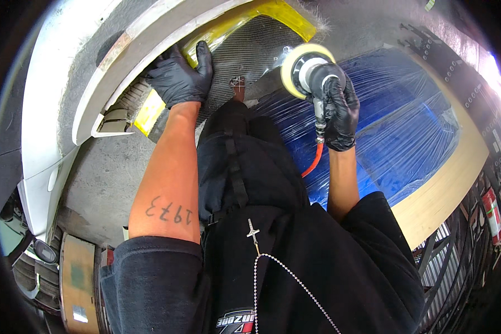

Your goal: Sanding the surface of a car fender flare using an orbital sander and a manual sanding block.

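Observation:
My left hand (179, 78), in a black glove, lies flat with fingers spread on the edge of a dark woven carbon-fibre panel (245, 53) bordered with yellow tape. My right hand (338, 111), also black-gloved, grips a pneumatic orbital sander (306, 69) with a round pale-yellow pad. The pad sits tilted just above the panel's right side. An orange air hose (315, 158) drops from the sander's handle.
A white curved body shell (50, 100) wraps the panel at the left. A blue sheet under clear plastic film (406, 128) covers a wooden board (451, 183) at the right. Grey concrete floor (106, 178) lies below the shell. A red extinguisher (492, 214) stands at far right.

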`<state>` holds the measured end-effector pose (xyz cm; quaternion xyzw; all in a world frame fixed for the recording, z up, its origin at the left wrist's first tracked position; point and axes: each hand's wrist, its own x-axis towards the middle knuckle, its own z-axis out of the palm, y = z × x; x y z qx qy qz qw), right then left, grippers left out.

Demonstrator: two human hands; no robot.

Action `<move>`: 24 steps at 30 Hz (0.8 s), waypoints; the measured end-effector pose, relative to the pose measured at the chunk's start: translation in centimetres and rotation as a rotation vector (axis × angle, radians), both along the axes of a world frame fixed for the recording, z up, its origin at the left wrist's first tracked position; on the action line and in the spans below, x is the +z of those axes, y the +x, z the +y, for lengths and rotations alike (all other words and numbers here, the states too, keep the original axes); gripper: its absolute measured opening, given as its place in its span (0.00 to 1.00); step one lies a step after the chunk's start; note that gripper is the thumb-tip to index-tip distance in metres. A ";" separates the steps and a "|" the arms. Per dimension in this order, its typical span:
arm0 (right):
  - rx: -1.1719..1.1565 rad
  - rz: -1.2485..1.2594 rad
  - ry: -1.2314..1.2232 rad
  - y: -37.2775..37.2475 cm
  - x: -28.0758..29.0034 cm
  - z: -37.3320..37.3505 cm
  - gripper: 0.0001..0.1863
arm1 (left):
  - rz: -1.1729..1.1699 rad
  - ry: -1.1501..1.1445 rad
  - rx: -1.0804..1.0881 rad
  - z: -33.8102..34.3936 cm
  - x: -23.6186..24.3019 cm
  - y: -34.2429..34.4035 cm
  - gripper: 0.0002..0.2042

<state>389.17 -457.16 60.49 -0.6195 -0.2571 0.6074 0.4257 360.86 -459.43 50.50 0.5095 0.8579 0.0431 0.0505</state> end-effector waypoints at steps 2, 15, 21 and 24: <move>0.007 -0.013 -0.003 -0.5 0.0 0.0 0.19 | 0.021 0.000 -0.014 0.1 0.2 0.1 0.33; 0.009 -0.025 -0.013 -0.5 0.4 -0.2 0.19 | 0.145 0.104 -0.087 0.0 -0.2 -0.4 0.35; 0.079 -0.073 -0.019 -0.1 0.3 -0.4 0.21 | 0.095 0.037 -0.043 0.0 -0.1 -0.3 0.36; 0.021 -0.045 -0.019 -0.3 0.3 -0.4 0.19 | 0.087 -0.004 -0.031 0.2 0.0 -0.1 0.36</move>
